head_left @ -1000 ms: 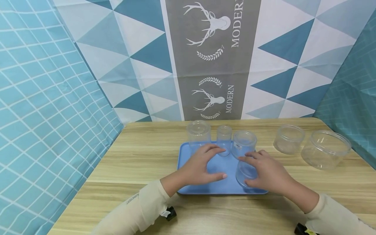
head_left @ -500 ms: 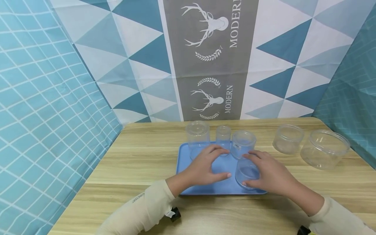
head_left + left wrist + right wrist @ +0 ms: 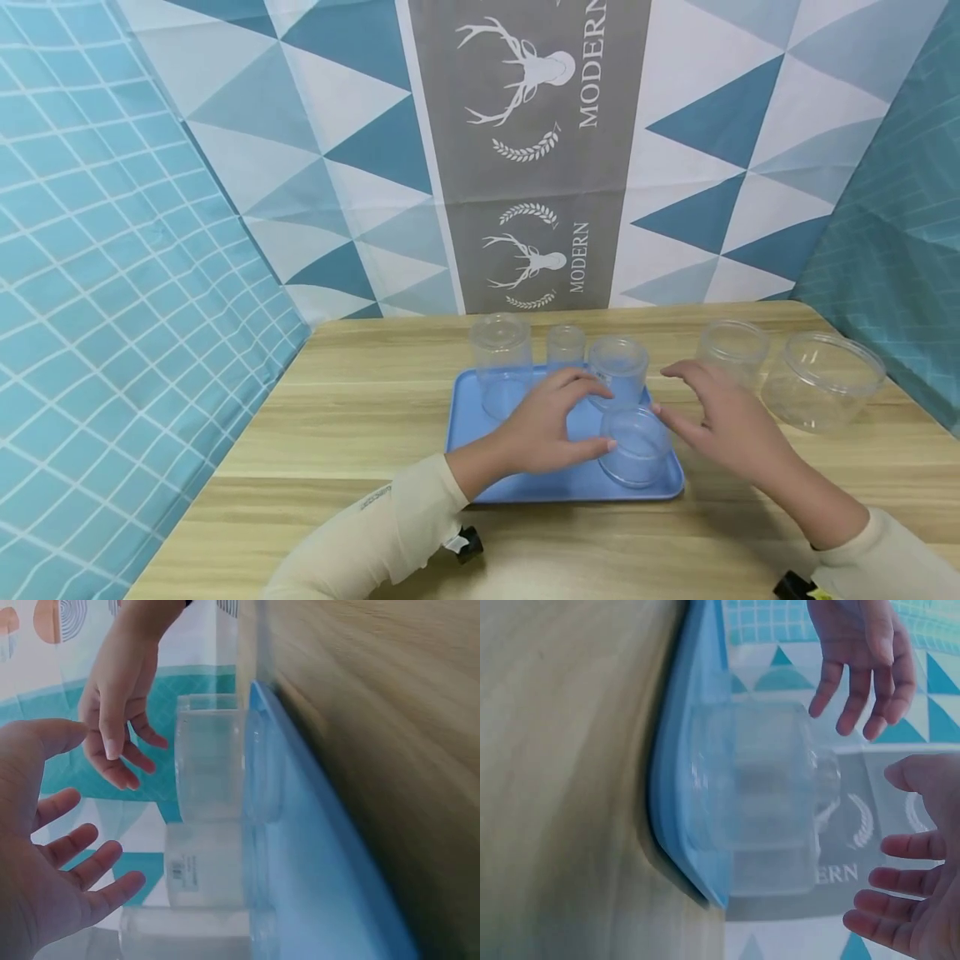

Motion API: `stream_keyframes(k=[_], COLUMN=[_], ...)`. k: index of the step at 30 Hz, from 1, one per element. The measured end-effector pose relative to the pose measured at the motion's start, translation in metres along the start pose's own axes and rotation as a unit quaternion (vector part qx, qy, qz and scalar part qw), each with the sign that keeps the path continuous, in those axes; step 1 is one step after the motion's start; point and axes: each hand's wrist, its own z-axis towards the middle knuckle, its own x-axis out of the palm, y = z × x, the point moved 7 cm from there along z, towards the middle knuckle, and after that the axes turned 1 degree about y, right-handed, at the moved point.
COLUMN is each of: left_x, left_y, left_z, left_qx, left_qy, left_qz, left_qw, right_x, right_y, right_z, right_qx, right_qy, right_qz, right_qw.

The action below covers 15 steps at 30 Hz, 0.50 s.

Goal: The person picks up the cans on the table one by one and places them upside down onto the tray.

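A clear round jar [image 3: 636,458] stands at the front right of the blue tray [image 3: 570,485]. My left hand [image 3: 551,425] hovers over the tray just left of this jar, thumb and fingers spread apart and holding nothing. To the right of the jar is my right hand [image 3: 738,429], its fingers parted and clear of the jar's wall. Along the tray's back stand a tall clear jar [image 3: 501,354], a narrow clear jar [image 3: 566,343] and a wider jar [image 3: 618,358], partly behind my left fingers. In the right wrist view, the clear jars [image 3: 769,780] overlap one another.
Two more clear jars stand on the wooden table [image 3: 345,400] right of the tray: a smaller one [image 3: 733,343], partly behind my right hand, and a wide one [image 3: 825,379]. Patterned cloth [image 3: 375,208] rises behind the table, with teal cloth at both sides.
My right hand has let go of the front jar and moved off to the right. The left hand has shifted slightly right, nearer the jar. The jar sits on the tray.
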Motion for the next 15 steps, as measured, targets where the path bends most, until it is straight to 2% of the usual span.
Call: stream_keyframes(k=[4,9,15], left_x=[0.003,0.009,0.017], left_y=[-0.006,-0.01,-0.016], left_z=[0.01,0.022,0.036], left_qx=[0.002,-0.008,-0.022], left_qy=[0.019,0.048,0.076], left_qz=[0.007,0.004,0.004], left_qw=[0.9998,0.9988,0.9968], right_x=[-0.01,-0.018,-0.032], right_y=[-0.011,-0.026,-0.04], right_z=[-0.001,-0.004,-0.007], right_qx=[0.0,0.013,0.003], right_qy=[-0.025,-0.034,-0.062], right_qz=[0.002,0.001,-0.012], right_qw=[1.0,0.999,0.998])
